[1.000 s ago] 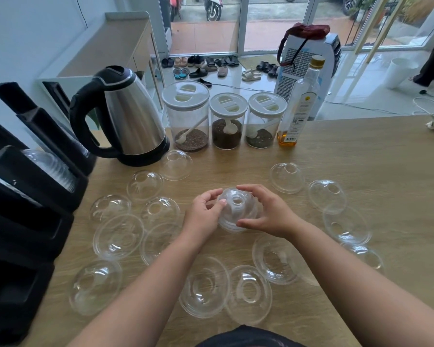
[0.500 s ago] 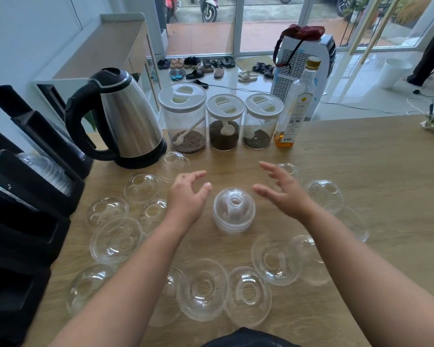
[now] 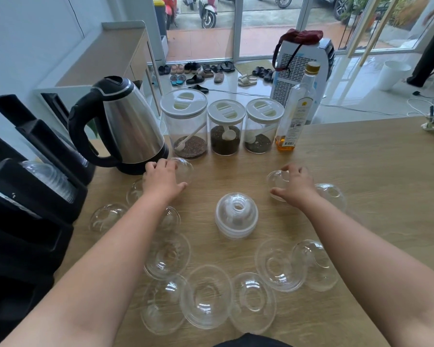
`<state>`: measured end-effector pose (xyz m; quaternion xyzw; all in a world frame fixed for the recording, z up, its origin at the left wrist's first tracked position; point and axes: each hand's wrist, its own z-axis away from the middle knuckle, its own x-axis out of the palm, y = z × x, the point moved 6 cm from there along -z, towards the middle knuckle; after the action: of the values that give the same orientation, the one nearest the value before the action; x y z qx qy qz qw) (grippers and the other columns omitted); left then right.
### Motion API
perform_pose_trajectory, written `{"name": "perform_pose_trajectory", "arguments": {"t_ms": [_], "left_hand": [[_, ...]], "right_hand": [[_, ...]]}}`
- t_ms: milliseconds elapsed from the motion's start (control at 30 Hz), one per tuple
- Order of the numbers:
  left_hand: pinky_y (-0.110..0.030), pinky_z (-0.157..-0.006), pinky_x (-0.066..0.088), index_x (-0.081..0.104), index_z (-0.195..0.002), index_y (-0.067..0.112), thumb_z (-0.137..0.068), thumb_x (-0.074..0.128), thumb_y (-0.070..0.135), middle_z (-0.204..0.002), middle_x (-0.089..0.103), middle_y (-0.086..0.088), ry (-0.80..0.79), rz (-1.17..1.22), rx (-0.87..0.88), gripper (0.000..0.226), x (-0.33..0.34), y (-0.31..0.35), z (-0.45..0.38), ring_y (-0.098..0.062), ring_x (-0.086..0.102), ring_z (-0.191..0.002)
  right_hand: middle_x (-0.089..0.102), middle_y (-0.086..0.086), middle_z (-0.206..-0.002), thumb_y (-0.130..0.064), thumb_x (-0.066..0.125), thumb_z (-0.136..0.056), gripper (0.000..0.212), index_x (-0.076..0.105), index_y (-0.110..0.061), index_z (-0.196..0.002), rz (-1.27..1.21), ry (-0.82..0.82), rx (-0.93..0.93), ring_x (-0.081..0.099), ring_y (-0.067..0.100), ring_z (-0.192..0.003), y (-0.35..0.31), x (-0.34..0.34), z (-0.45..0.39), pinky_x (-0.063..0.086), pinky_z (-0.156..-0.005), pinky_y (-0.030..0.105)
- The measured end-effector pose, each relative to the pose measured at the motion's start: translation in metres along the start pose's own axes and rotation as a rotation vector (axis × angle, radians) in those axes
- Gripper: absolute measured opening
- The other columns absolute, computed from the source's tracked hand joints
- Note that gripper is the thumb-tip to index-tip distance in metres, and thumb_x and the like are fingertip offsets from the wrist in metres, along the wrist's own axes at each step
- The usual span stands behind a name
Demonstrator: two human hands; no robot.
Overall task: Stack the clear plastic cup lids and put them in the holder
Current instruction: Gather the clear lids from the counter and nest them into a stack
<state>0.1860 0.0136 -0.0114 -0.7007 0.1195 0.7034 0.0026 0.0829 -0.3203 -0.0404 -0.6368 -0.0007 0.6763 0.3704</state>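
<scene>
Head view shows a wooden worktop (image 3: 361, 156) with the black holder (image 3: 33, 196) at its left edge, one slot already carrying nested lids. Next in bulk, the steel kettle (image 3: 125, 126) stands just behind the left hand (image 3: 161, 180), so a wide sweep there could knock it or the three jars (image 3: 226, 128) and the oil bottle (image 3: 296, 108) beside them. Centre, a short stack of lids (image 3: 236, 216) sits untouched between the arms; either forearm swinging back inward could topple it. Loose lids (image 3: 206, 296) ring the near edge, some overlapping, and a dragging elbow would likely scatter them.

Left hand curls over a dome lid (image 3: 184, 170) by the kettle, fingers closing but, as far as I can tell, not yet gripping. Right hand (image 3: 295, 185) cups another lid (image 3: 276, 180) the same way. Thin clear plastic probably slips or buckles if pinched hard.
</scene>
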Motion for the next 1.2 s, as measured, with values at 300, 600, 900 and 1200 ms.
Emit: {"name": "perform_pose_trajectory", "arguments": {"t_ms": [300, 600, 900, 1200], "left_hand": [[-0.039, -0.104, 0.035, 0.051, -0.132, 0.014, -0.084, 0.071, 0.036, -0.132, 0.037, -0.01, -0.015, 0.124, 0.075, 0.057, 0.008, 0.018, 0.003, -0.034, 0.042, -0.115], [-0.039, -0.108, 0.033, 0.058, -0.121, 0.013, -0.083, 0.074, 0.032, -0.136, 0.036, -0.01, -0.005, 0.185, 0.059, 0.046, 0.007, 0.02, 0.003, -0.031, 0.039, -0.122], [-0.032, -0.11, 0.03, 0.057, -0.093, 0.018, -0.074, 0.081, 0.032, -0.14, 0.043, -0.006, 0.055, 0.4, 0.209, 0.034, -0.025, 0.039, 0.021, -0.021, 0.041, -0.131], [-0.029, -0.096, 0.039, 0.048, -0.112, 0.027, -0.064, 0.085, 0.038, -0.121, 0.045, 0.006, 0.11, 0.691, 0.263, 0.061, -0.061, 0.059, 0.071, -0.01, 0.045, -0.111]], "right_hand": [[0.044, 0.005, -0.128, -0.031, 0.086, -0.065, 0.066, 0.052, -0.031, -0.121, -0.304, 0.096, -0.105, 0.05, 0.021, -0.111, -0.004, -0.023, 0.025, 0.044, -0.088, 0.033], [0.042, -0.009, -0.126, -0.034, 0.087, -0.064, 0.066, 0.055, -0.041, -0.122, -0.37, -0.266, -0.544, 0.047, 0.008, -0.118, -0.078, 0.004, 0.1, 0.04, -0.102, 0.026], [0.041, -0.013, -0.128, -0.037, 0.086, -0.064, 0.076, 0.05, -0.043, -0.131, -0.307, -0.289, -0.552, 0.045, 0.004, -0.121, -0.073, 0.032, 0.099, 0.039, -0.106, 0.028], [0.046, -0.012, -0.13, -0.041, 0.088, -0.061, 0.086, 0.049, -0.027, -0.136, -0.308, -0.25, -0.554, 0.047, 0.005, -0.122, -0.068, 0.034, 0.098, 0.04, -0.108, 0.033]]}}
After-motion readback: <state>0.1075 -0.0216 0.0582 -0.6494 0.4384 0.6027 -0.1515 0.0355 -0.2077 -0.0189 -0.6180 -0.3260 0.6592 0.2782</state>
